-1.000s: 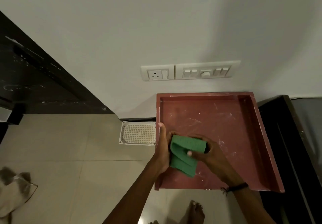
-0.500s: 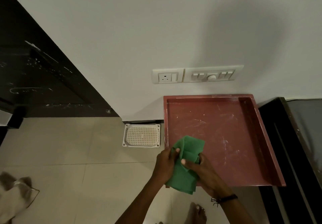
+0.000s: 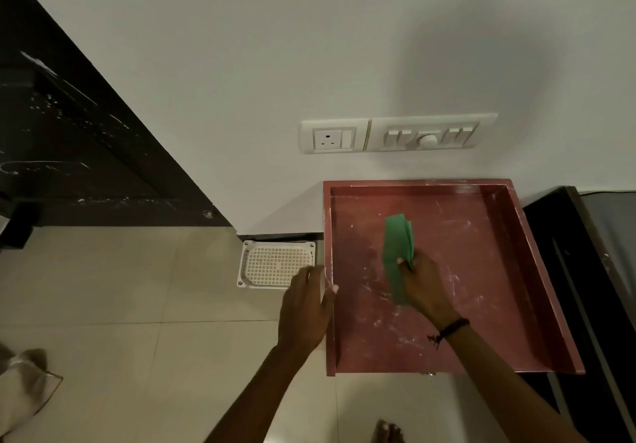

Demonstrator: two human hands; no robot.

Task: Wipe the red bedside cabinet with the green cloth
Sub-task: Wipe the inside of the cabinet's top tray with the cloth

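The red bedside cabinet (image 3: 481,270) stands against the wall, its rimmed top streaked with white marks. A folded green cloth (image 3: 396,246) lies lengthwise on the top, left of its middle. My right hand (image 3: 425,287) grips the cloth's near half and presses it onto the surface. My left hand (image 3: 304,308) holds nothing and hovers with fingers apart at the cabinet's left edge, its thumb touching the rim.
A white perforated tray (image 3: 277,263) lies on the tiled floor left of the cabinet. A socket and switch plate (image 3: 395,134) is on the wall above. A dark bed frame (image 3: 585,287) flanks the right side. A dark door (image 3: 69,132) is at the left. A crumpled cloth (image 3: 24,384) lies at bottom left.
My left hand let go of the green cloth and moved to the cabinet's left edge. My right hand carried the cloth forward onto the cabinet top.
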